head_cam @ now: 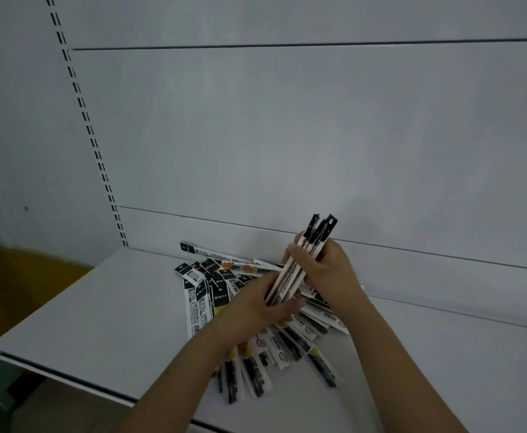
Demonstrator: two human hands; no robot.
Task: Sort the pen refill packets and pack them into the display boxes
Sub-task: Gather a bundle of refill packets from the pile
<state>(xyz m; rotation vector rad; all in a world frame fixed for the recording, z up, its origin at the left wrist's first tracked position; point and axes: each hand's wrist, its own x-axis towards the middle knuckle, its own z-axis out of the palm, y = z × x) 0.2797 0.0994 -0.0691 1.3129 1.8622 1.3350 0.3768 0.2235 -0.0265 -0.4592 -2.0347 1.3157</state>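
Observation:
A loose pile of pen refill packets (204,295), white with black header tabs, lies spread on the white shelf (99,323). Above the pile I hold a gathered bundle of packets (313,242), tilted with its black tabs pointing up and away. My right hand (327,273) grips the upper part of the bundle, fingers wrapped round it. My left hand (256,304) holds the bundle's lower end from below, thumb along its side. No display box is in view.
A white back panel (287,135) with horizontal grooves rises behind the shelf. A slotted upright (96,151) runs down at the left. The shelf's left front edge (52,370) drops off to a brown floor (21,276).

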